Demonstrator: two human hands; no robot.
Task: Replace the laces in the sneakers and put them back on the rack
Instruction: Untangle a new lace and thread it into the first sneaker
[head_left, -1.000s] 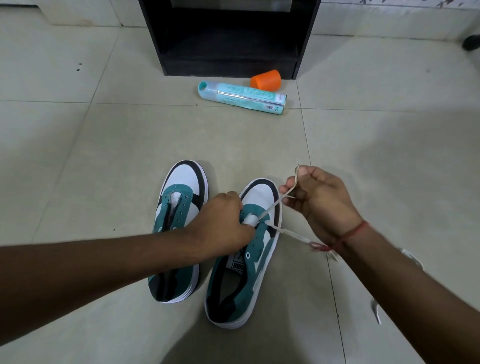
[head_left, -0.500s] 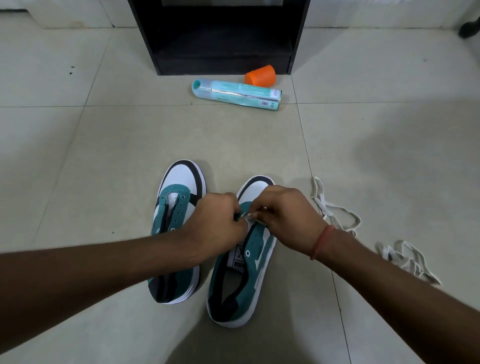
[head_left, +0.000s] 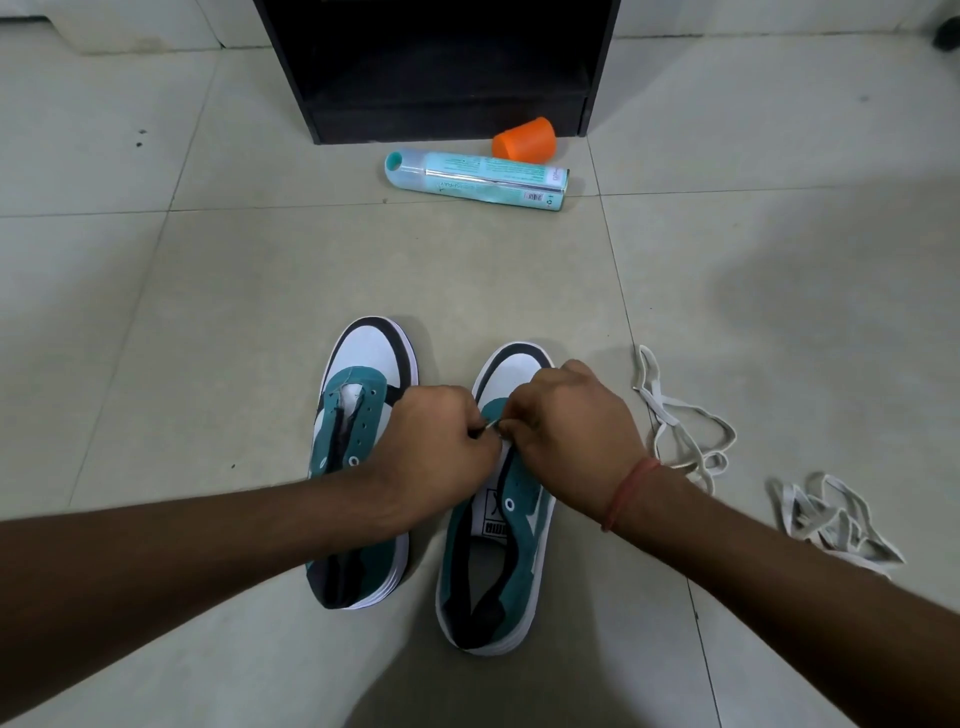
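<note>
Tiled floor (head_left: 260, 291); both hands' fingers (head_left: 480, 431) pinch lace tip (head_left: 491, 425) over Puma-tongued sneaker (head_left: 519, 519).

Legible markings are few.

The right sneaker (head_left: 511, 499) carries a white tongue label (head_left: 491, 512) between the two wrists. Black block lettering along its near edge reads "PUMA", seen from behind the shoe, with a dark cat-shaped logo above it, partly covered.

The teal spray can (head_left: 475, 179) lies on its side on the floor near the black rack (head_left: 441, 67). The word "SPRAY" can be made out on its near side, inverted in this view. A barcode (head_left: 535, 196) stands by the can's right end. Further lines of print run along the can but are too small to read.

The left sneaker (head_left: 358, 415) shows no legible marking.
</note>
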